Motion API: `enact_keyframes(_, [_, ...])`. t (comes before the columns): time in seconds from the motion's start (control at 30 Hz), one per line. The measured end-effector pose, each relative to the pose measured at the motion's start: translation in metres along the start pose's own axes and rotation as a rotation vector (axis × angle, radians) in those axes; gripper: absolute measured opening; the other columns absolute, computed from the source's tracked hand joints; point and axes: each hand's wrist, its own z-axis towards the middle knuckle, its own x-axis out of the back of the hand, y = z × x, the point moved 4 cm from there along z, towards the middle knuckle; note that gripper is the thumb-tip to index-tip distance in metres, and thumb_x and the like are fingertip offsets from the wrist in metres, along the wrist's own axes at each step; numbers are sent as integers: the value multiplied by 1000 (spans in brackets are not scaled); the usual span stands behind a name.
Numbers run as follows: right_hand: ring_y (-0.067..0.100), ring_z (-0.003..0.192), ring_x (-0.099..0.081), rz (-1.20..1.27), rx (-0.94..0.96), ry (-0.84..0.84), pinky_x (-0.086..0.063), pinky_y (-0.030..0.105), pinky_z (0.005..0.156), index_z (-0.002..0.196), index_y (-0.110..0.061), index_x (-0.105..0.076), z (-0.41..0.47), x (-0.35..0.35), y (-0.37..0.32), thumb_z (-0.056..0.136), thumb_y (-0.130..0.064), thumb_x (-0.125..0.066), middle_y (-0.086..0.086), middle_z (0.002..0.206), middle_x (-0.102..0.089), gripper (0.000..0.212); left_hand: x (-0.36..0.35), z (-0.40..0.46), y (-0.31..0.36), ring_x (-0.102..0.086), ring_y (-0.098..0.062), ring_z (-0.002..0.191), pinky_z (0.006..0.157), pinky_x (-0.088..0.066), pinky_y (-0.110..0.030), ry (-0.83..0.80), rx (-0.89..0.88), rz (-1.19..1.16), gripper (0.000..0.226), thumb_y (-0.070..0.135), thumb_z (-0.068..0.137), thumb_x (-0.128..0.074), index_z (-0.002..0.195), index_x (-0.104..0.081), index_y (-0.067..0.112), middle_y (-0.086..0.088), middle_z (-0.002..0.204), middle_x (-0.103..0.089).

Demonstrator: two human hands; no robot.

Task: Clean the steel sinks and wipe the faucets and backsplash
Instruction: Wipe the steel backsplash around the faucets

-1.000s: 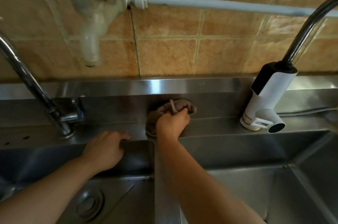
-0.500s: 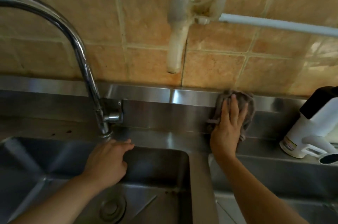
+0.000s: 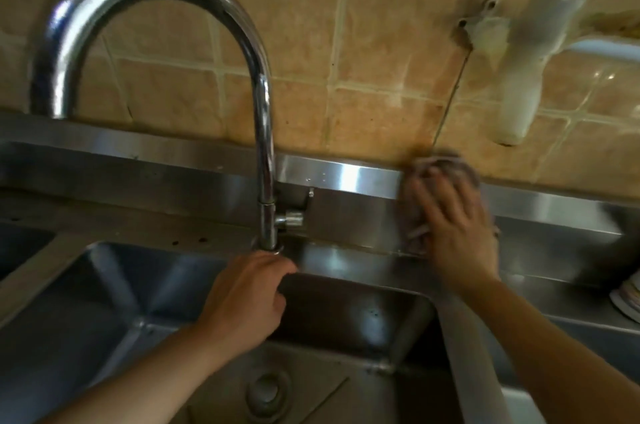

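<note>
Cloth (image 3: 446, 177) under my right hand (image 3: 453, 226), pressed flat against the steel upstand (image 3: 346, 177) at the back of the sink, right where the steel meets the tiles (image 3: 381, 42). My fingers are spread and nearly straight over the cloth, pushing it onto the metal rather than bunching it; the grey fabric shows above and to the left of my fingertips, and it is blurred.

My left hand (image 3: 246, 302) rests on the back rim of the left basin (image 3: 121, 302), fingers loosely curled over the edge, holding nothing. It sits just in front of the base of the chrome faucet (image 3: 263, 112), close to it, though I cannot tell whether it touches. The faucet rises straight up and arches over to the left, with a small handle (image 3: 294, 217) sticking out to the right near its base.

Below my left wrist, the drain (image 3: 266, 392) sits in the floor of the basin. A steel divider (image 3: 464, 337) runs under my right forearm, with a second basin (image 3: 588, 337) to its right.

On the tiled wall, up and right of the cloth, hangs a pale plastic tap (image 3: 523, 77), its spout pointing down, with a white pipe (image 3: 606, 49) leading off to the right. At the far right edge, something pale and rounded (image 3: 627, 297) rests on the surface; too little shows to tell what.
</note>
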Motion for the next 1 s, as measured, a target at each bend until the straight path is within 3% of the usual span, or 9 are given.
enact_keyframes(0.07, [43,139,-18,39,-175,27,-21,60,109,147,-18,-29,-5,4,3,76,-18,-58,7,154,-20,76,12,-5,-24,-45,-2,113,97,-33,-18,68,66,49,34,20,88,-56,119,-55,34,16,120,-54])
enact_keyframes(0.13, [48,138,-15,81,-180,69,-12,56,110,147,-11,-30,4,0,-20,73,-11,-57,7,154,-18,78,16,-7,-43,-47,-8,116,98,-35,-22,53,137,127,40,20,88,-55,127,-52,29,12,125,-54])
enact_keyframes(0.27, [42,140,-16,127,115,51,-10,52,114,147,-14,-30,48,-7,-95,74,-6,-67,5,155,-21,82,10,-5,-61,-58,-14,109,92,-46,-27,-20,178,196,40,20,83,-56,122,-61,27,7,121,-64])
enact_keyframes(0.43, [32,142,-18,98,349,-80,-12,51,111,145,-19,-36,78,-6,-133,62,-11,-78,3,153,-32,93,19,7,-57,-61,-18,96,70,-43,-26,-76,182,306,21,27,90,-50,108,-62,24,1,101,-66])
enact_keyframes(0.6, [30,142,-18,-78,384,-163,-11,50,115,147,-30,-28,62,0,-87,55,-30,-86,0,155,-22,109,21,14,-53,-60,-21,94,76,-49,-32,-128,170,288,11,22,91,-50,95,-61,20,-3,97,-62])
enact_keyframes(0.7, [34,140,-20,-88,303,-164,-15,51,114,147,-31,-24,51,3,-73,54,-31,-88,2,155,-20,113,20,14,-56,-59,-20,95,76,-48,-29,-112,148,267,12,26,92,-51,97,-60,21,-1,97,-61])
enact_keyframes(0.8, [33,142,-18,-79,367,-186,-16,51,113,149,-30,-22,63,1,-81,53,-31,-88,1,156,-18,116,18,16,-58,-60,-17,93,79,-50,-29,-107,132,261,13,30,91,-52,98,-61,22,0,95,-62])
enact_keyframes(0.9, [34,144,-16,-72,501,-259,-13,47,114,150,-31,-22,87,6,-100,61,-29,-84,1,158,-18,108,18,17,-57,-60,-15,90,79,-50,-28,-97,126,272,13,32,92,-52,96,-60,23,3,86,-56])
enact_keyframes(1.0, [30,147,0,-34,536,-352,0,43,116,151,-34,-12,100,6,-115,78,-27,-70,-2,161,-4,93,18,19,-51,-59,-15,90,77,-45,-27,-80,132,314,13,32,92,-51,94,-58,22,4,80,-48])
